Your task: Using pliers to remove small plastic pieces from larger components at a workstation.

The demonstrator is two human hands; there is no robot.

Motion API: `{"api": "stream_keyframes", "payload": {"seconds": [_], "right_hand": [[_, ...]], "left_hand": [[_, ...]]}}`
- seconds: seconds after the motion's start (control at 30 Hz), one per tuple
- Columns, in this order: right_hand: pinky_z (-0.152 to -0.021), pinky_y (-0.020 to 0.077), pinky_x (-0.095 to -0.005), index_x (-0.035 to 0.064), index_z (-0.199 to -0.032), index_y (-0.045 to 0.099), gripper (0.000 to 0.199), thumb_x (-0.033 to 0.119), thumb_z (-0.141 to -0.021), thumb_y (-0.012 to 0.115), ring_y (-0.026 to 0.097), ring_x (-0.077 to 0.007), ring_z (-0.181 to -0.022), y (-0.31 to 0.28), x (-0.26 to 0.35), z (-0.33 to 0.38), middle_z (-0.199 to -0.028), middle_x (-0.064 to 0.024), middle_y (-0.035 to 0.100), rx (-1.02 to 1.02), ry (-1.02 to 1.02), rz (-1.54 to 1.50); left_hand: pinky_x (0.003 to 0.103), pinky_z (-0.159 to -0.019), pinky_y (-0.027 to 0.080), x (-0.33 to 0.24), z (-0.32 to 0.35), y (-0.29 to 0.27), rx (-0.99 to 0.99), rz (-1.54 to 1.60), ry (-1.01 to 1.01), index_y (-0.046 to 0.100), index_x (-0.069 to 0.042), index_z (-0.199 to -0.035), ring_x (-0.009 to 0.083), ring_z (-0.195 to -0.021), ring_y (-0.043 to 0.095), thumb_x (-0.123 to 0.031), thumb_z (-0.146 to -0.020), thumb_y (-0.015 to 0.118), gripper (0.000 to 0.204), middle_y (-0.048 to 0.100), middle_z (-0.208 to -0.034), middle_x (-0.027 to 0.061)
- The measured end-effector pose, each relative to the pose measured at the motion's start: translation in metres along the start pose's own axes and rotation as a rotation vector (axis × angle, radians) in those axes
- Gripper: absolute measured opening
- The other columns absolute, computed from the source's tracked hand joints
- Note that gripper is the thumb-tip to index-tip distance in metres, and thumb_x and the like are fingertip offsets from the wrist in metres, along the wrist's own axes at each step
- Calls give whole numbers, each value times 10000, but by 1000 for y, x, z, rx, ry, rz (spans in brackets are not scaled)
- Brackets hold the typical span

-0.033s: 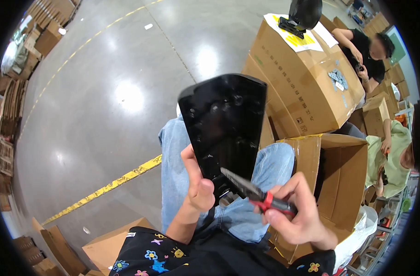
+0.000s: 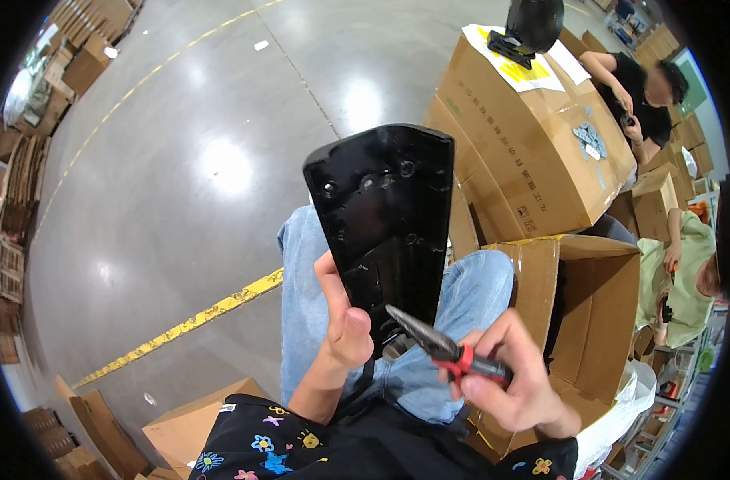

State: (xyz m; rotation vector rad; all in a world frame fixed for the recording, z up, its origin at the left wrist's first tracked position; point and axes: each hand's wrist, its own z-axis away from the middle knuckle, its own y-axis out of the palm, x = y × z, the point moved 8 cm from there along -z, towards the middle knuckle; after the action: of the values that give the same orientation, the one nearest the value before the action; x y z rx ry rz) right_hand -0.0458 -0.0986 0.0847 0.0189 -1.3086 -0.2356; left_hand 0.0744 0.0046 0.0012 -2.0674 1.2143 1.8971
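A glossy black plastic panel [image 2: 385, 216], wide at the far end and narrowing toward me, stands tilted above my lap. Its face shows several small round bosses. My left hand [image 2: 347, 324] grips its left edge near the narrow end, thumb up, with the other fingers partly hidden behind it. In my right hand [image 2: 505, 380] are needle-nose pliers [image 2: 433, 340] with red and black handles. Their jaws look closed and point up and left, close over the panel's narrow end; whether they touch it I cannot tell.
An open cardboard box [image 2: 593, 312] stands right of my knee. Behind it, a large closed carton [image 2: 533, 152] carries a black fan [image 2: 533, 28] and a grey part [image 2: 590, 141]. Two people work at the right. A yellow floor line [image 2: 181, 326] runs at left.
The panel has tilted slightly and shifted a little left, so its bosses show more clearly. The pliers' tip has dropped slightly toward me with my right hand.
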Motion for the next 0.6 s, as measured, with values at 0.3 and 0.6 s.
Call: {"api": "stream_keyframes", "payload": {"seconds": [0.3,0.6], "right_hand": [[-440,254,-183,27,-976,345,579,507,-818,628,329,-78,-528,56,-45,15,-908,-89,316,480,262,-977],[-443,223,-204,69,-889,329,746,808,-786,343,286,-69,-486,51,-46,24,-903,-90,309,434,244,-1010]], "left_hand": [[353,-617,543,25,15,-15,-252,68,-174,451,63,-1182,263,-749,642,-810,-741,418,979,576,-987,169],[339,-643,538,19,17,9,-128,117,-306,489,72,-1128,247,-753,645,-871,-683,392,1048,578,-967,137]]}}
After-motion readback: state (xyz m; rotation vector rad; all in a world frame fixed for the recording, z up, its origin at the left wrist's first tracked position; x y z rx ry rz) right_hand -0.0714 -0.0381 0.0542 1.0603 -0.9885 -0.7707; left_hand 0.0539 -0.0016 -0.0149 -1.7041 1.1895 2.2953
